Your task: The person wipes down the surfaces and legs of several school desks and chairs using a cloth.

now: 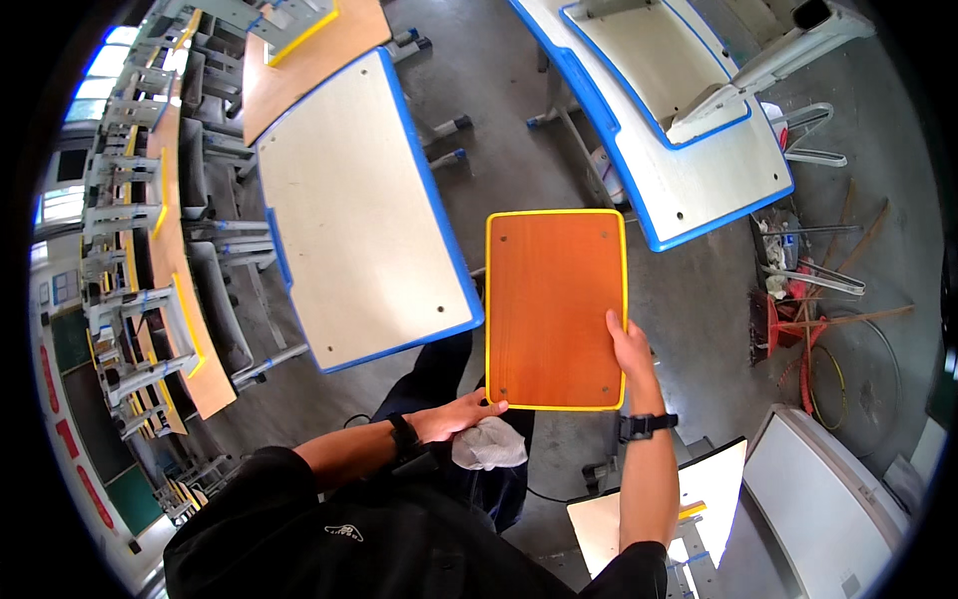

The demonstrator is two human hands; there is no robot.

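Observation:
In front of my body is an orange wood-grain stool seat (555, 311) with yellow edging and a fastener near each corner. My left hand (465, 415) grips its near left corner, thumb on top and fingers underneath. A crumpled pale grey cloth (490, 444) hangs right below that hand; whether the fingers also hold it is hard to tell. Along the right edge, my right hand (633, 348) clasps the seat with the thumb over the top face. The seat hides most of what is under it.
Left of the seat stands a blue-edged school desk (367, 217). Another blue-edged desk (726, 183) at upper right carries an upturned stool (666, 67). Rows of desks (179, 314) fill the far left. Cleaning tools (797, 314) and a white cabinet (816, 487) are on the right.

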